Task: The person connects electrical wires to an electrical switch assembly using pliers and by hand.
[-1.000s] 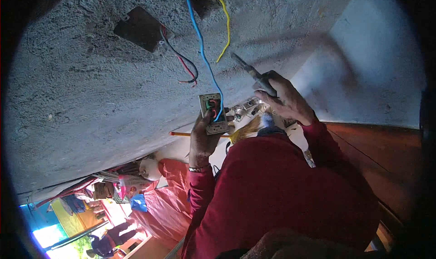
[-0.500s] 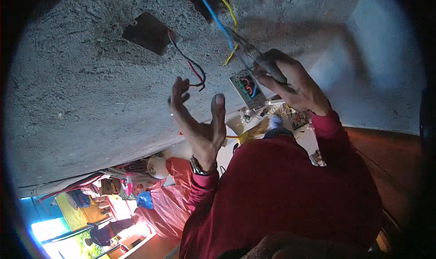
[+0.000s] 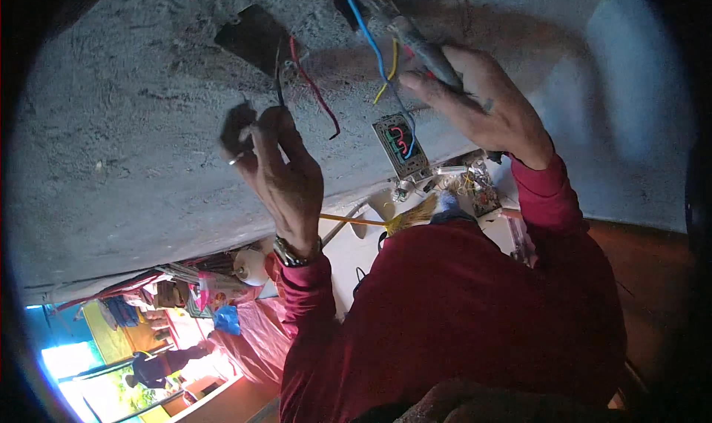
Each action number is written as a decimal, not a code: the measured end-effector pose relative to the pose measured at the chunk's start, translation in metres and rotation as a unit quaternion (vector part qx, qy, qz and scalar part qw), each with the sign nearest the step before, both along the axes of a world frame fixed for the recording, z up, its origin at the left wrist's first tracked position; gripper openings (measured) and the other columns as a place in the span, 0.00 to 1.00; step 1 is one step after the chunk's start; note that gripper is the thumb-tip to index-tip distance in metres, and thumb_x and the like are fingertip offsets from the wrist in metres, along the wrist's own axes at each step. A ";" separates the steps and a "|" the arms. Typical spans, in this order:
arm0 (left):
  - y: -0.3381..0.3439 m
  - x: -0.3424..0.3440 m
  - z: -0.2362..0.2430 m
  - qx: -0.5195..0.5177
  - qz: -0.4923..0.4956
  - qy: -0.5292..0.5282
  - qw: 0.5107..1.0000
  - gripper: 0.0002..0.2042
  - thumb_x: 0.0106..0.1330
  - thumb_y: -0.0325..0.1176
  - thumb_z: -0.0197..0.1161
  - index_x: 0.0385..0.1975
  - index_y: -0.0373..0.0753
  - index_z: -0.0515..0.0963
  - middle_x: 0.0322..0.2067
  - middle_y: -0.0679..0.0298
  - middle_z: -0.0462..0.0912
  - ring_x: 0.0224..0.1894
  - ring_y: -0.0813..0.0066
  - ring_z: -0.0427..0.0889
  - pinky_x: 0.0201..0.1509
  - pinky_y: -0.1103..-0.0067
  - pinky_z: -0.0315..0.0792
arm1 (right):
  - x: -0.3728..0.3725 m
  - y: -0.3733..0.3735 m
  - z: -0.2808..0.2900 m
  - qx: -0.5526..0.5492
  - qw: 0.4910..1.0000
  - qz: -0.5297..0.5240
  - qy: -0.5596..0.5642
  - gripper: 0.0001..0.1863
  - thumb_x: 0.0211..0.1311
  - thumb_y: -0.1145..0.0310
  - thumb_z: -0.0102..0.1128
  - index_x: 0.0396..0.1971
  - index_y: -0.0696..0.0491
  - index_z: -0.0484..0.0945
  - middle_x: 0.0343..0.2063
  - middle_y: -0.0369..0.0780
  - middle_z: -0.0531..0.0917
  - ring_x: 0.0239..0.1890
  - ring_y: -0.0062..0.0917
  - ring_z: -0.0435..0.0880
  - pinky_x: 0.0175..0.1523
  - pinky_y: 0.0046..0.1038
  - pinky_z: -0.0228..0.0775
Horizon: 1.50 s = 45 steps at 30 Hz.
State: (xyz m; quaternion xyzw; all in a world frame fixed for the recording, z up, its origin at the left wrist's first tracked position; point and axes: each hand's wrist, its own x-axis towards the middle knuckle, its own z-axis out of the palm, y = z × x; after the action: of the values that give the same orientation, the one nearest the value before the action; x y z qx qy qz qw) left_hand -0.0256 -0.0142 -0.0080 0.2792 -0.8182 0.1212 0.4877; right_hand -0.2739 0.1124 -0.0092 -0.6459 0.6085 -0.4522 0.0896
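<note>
My left hand point(image 3: 285, 174) is closed, its fingers pinching the black wire point(image 3: 279, 74) that comes out of a recessed wall box point(image 3: 252, 39). A red wire point(image 3: 315, 89) from the same box hangs loose to its right. My right hand point(image 3: 493, 111) is wrapped around what look like worn pliers point(image 3: 426, 52), their jaws pointing up at a second wall box point(image 3: 337, 0). A blue wire point(image 3: 371, 41) and a yellow wire point(image 3: 394, 63) hang down beside the pliers. The blue one runs to a dangling switch plate point(image 3: 400, 145) with its wired back showing.
The rough grey wall point(image 3: 133, 126) fills the upper left. Below are a broom point(image 3: 411, 214), loose electrical parts point(image 3: 478, 186) and a white container point(image 3: 252, 267). Red sheeting point(image 3: 256, 338) lies lower left, where another person point(image 3: 159, 367) stands by a bright opening.
My left hand has moved left and up and closed on the black wire, which is now spread apart from the red one. My right hand has shifted up and right with the pliers.
</note>
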 end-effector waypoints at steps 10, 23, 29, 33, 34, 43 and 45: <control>-0.008 -0.004 0.033 0.068 -0.119 0.058 0.989 0.07 0.76 0.24 0.58 0.44 0.32 0.82 0.44 0.55 0.87 0.47 0.61 0.82 0.55 0.69 0.74 | 0.009 0.004 0.011 0.002 1.000 -0.010 -0.011 0.18 0.75 0.56 0.64 0.38 0.59 0.81 0.22 0.31 0.67 0.25 0.18 0.66 0.31 0.27 0.61; -0.019 0.009 0.005 0.257 -0.207 0.148 0.932 0.07 0.76 0.26 0.61 0.44 0.33 0.84 0.41 0.59 0.87 0.46 0.70 0.83 0.55 0.74 0.73 | 0.021 0.011 0.031 0.021 0.996 -0.070 0.051 0.22 0.76 0.54 0.63 0.27 0.57 0.74 0.19 0.35 0.63 0.22 0.20 0.61 0.28 0.33 0.57; -0.003 0.008 0.037 0.284 -0.261 0.169 0.907 0.08 0.78 0.28 0.59 0.44 0.32 0.84 0.41 0.60 0.87 0.46 0.73 0.82 0.55 0.75 0.73 | 0.026 0.015 0.025 -0.114 0.980 -0.101 0.129 0.20 0.73 0.54 0.66 0.32 0.58 0.77 0.19 0.46 0.73 0.21 0.39 0.73 0.31 0.41 0.66; -0.002 0.006 0.035 0.293 -0.275 0.161 0.901 0.08 0.79 0.28 0.59 0.43 0.32 0.83 0.41 0.60 0.87 0.46 0.73 0.82 0.54 0.75 0.74 | 0.022 0.015 0.031 -0.013 0.993 -0.087 0.082 0.16 0.74 0.58 0.66 0.37 0.58 0.79 0.20 0.40 0.69 0.22 0.28 0.68 0.30 0.35 0.61; -0.011 0.007 0.028 0.288 -0.256 0.155 0.910 0.08 0.79 0.28 0.58 0.43 0.31 0.83 0.41 0.60 0.87 0.46 0.73 0.82 0.54 0.75 0.74 | 0.025 0.013 0.032 -0.026 0.992 -0.087 0.088 0.16 0.74 0.58 0.65 0.38 0.58 0.79 0.20 0.41 0.71 0.23 0.30 0.69 0.31 0.37 0.63; -0.023 0.007 0.008 0.290 -0.280 0.167 0.900 0.09 0.79 0.28 0.58 0.44 0.32 0.84 0.41 0.59 0.86 0.46 0.73 0.82 0.54 0.74 0.74 | 0.020 -0.003 0.023 -0.042 0.976 -0.145 0.158 0.15 0.73 0.60 0.65 0.41 0.59 0.81 0.28 0.48 0.79 0.29 0.42 0.79 0.39 0.42 0.70; -0.024 0.007 0.009 0.287 -0.272 0.155 0.905 0.09 0.79 0.29 0.58 0.45 0.33 0.84 0.41 0.59 0.86 0.45 0.73 0.82 0.53 0.74 0.74 | 0.023 0.000 0.030 -0.002 0.970 -0.173 0.173 0.15 0.71 0.60 0.66 0.44 0.58 0.81 0.32 0.49 0.81 0.33 0.43 0.81 0.42 0.43 0.72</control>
State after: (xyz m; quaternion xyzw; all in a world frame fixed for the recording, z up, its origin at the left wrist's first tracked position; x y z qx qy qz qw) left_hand -0.0186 -0.0384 0.0008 0.1892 -0.7759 -0.3008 0.5213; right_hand -0.2511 0.1125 0.0211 -0.5997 0.7160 -0.3438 -0.0978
